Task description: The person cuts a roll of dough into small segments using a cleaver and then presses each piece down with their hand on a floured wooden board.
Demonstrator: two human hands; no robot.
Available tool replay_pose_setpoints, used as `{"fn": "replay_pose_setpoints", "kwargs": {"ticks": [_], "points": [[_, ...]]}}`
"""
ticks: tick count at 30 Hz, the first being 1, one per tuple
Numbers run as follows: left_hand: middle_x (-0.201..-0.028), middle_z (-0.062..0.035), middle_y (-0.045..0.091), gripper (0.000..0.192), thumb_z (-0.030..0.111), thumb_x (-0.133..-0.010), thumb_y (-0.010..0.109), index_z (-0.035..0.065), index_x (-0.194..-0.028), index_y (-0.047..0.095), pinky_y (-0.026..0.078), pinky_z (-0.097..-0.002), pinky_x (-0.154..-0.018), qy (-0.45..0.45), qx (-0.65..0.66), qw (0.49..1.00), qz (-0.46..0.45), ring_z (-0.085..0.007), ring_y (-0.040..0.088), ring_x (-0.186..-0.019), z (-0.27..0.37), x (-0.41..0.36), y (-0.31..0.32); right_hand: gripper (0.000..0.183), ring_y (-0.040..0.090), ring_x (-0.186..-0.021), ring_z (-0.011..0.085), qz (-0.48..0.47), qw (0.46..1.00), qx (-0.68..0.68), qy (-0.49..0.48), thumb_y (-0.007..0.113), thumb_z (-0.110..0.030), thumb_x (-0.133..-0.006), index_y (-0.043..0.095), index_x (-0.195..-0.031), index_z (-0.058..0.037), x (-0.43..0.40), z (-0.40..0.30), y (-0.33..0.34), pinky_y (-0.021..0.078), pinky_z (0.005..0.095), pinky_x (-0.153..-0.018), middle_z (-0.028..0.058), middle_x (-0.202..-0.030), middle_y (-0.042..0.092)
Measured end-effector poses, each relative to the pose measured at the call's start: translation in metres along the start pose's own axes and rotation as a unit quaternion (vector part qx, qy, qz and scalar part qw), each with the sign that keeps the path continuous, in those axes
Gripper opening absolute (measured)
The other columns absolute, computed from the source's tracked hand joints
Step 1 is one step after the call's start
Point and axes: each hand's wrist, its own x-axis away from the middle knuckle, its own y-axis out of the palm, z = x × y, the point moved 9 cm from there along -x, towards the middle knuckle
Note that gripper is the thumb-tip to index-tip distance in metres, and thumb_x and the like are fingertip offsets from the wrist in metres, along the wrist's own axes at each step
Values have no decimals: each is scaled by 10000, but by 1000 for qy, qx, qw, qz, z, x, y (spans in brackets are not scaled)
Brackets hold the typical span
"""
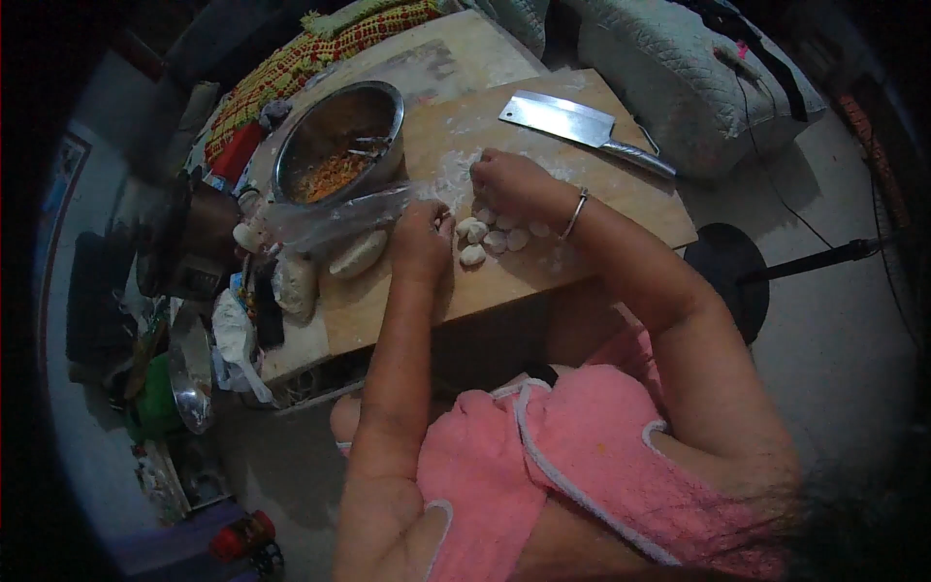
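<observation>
Small floured dough pieces lie clustered on a wooden board, between and in front of my hands. My left hand rests at their left with its fingers curled; whether it holds a dough piece is hidden. Above the cluster, my right hand is bent downwards, fingers drawn together over scattered flour; its fingertips are hidden. A clear plastic sheet reaches my left hand from the left, partly over a long dough roll. The steel bowl of orange-brown chopped filling stands beyond it.
A cleaver lies at the board's far right, its handle near the edge. On the left are a bagged lump, a white scoop and a dark pot. A black stand base is right of the table.
</observation>
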Motion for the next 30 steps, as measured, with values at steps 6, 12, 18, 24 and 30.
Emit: {"fn": "replay_pose_setpoints", "kwargs": {"ticks": [6, 12, 18, 24, 30], "points": [[-977, -135, 659, 186, 127, -805, 725, 89, -984, 689, 510, -442, -823, 98, -21, 994, 37, -357, 623, -972, 3, 7, -11, 207, 649, -938, 353, -24, 997, -57, 46, 680, -224, -831, 726, -981, -88, 9, 17, -33, 520, 425, -828, 158, -997, 668], [-1148, -123, 664, 302, 177, -843, 685, 106, -1136, 675, 499, -427, -911, 101, 47, 994, -5, -343, 620, -1054, 19, 10, -13, 307, 647, -944, 348, -69, 990, -23, 122, 678, -301, -862, 708, -1081, -88, 35, 44, -16, 512, 437, -844, 168, -1056, 679], [-1434, -156, 509, 561, 299, -879, 657, 63, -1372, 533, 353, -440, -1121, 192, -30, 972, -134, -382, 418, -1362, 57, 34, 17, 532, 436, -1325, 398, 45, 998, 47, -22, 544, -373, -942, 513, -1366, -53, 75, -23, 21, 300, 476, -1132, 213, -1411, 500], [-1569, -150, 331, 721, 438, -896, 617, 61, -1474, 412, 251, -460, -1180, 32, -157, 980, -122, -377, 283, -1451, 24, 18, 24, 502, 427, -1331, 411, 30, 997, 64, -7, 547, -406, -940, 537, -1351, -118, 47, -1, 3, 269, 491, -1140, 200, -1416, 502], [-1599, -157, 263, 723, 443, -854, 664, 113, -1462, 453, 225, -498, -1173, 94, -144, 972, -162, -360, 273, -1454, 37, 37, 4, 550, 387, -1364, 399, 20, 999, 37, 10, 548, -424, -942, 504, -1412, -141, 62, -10, 8, 243, 560, -1129, 181, -1483, 447]]}}
